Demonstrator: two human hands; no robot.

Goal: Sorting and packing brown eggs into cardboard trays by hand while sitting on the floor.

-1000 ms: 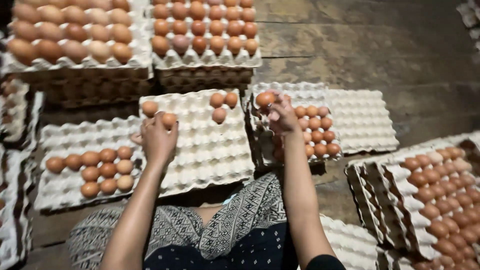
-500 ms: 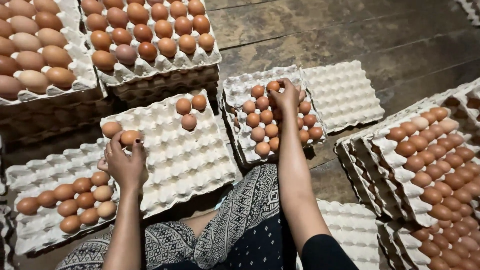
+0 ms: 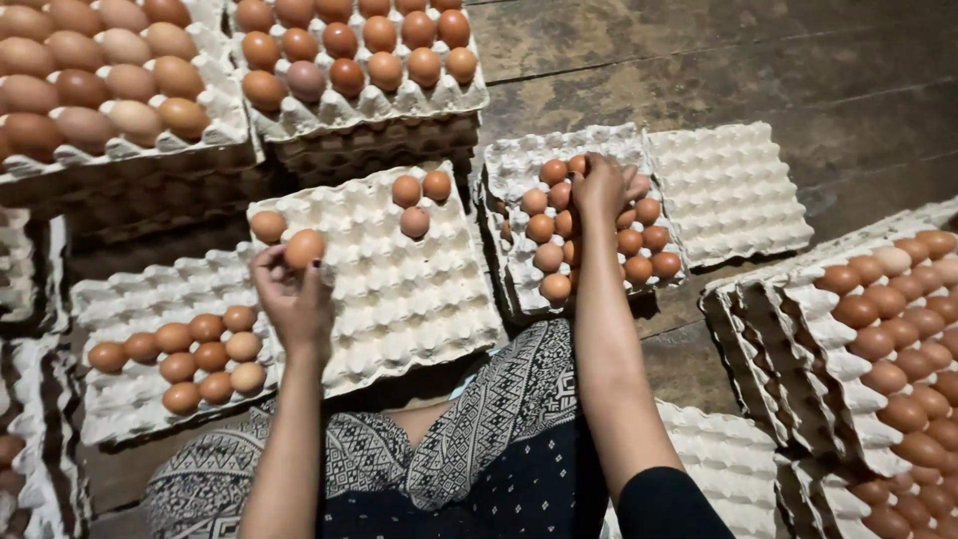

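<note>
My left hand [image 3: 291,297] holds a brown egg [image 3: 304,248] in its fingertips over the left edge of the middle white egg tray [image 3: 399,289], beside another egg [image 3: 267,226] lying in that tray. Three more eggs [image 3: 416,200] sit near its far edge. My right hand [image 3: 602,187] rests on the eggs in the tray on the right [image 3: 519,165], fingers curled over one at the far side; whether it grips that egg is hidden.
Full stacked trays of brown eggs [image 3: 349,60] stand at the back. A partly filled tray [image 3: 150,309] lies at left, an empty tray [image 3: 728,190] at right, more full trays [image 3: 878,339] at far right. My patterned skirt [image 3: 469,459] covers the near floor.
The view has tilted so the trays sit lower and closer. My left hand has kept its egg at the middle tray's left edge. My right hand has settled onto the right tray's eggs.
</note>
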